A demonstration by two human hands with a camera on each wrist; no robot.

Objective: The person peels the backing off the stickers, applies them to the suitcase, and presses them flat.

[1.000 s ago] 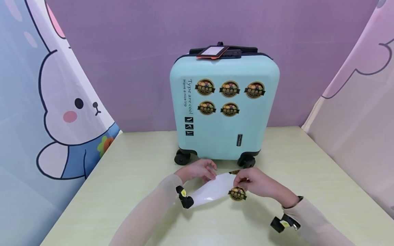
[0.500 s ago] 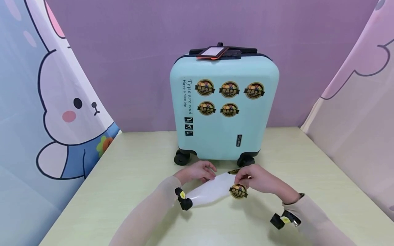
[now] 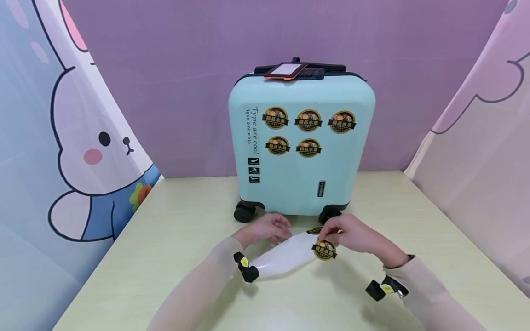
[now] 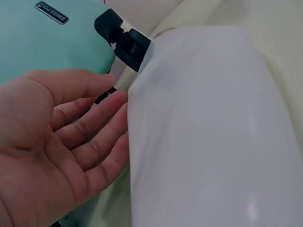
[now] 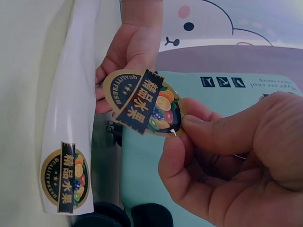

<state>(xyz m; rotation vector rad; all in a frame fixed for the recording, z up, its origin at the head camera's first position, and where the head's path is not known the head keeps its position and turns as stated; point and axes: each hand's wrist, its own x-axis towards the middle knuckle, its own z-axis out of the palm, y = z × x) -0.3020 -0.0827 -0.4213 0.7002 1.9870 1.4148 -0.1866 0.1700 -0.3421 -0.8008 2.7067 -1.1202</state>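
Observation:
My right hand (image 3: 349,234) pinches a round black-and-gold fruit sticker (image 5: 144,103) by its edge between thumb and forefinger, apart from the backing. Below it a curved white backing strip (image 3: 281,257) lies over the table, with another fruit sticker (image 5: 65,178) at its end. My left hand (image 4: 71,137) is beside the strip's far edge, its fingers loosely bent and the fingertips at the edge; whether they touch it I cannot tell. Behind both hands stands a mint suitcase (image 3: 290,193) bearing several matching stickers in two rows, three above and two below.
The suitcase stands upright on black wheels (image 3: 244,212) against a purple backdrop (image 3: 186,92). A tag (image 3: 286,70) lies at its top handle. Pale table (image 3: 198,197) surrounds it, with a bunny-print cloth (image 3: 83,151) at the left.
My right hand has risen a little and moved slightly right and toward the suitcase with the pinched sticker. My left hand and the backing strip have barely moved.

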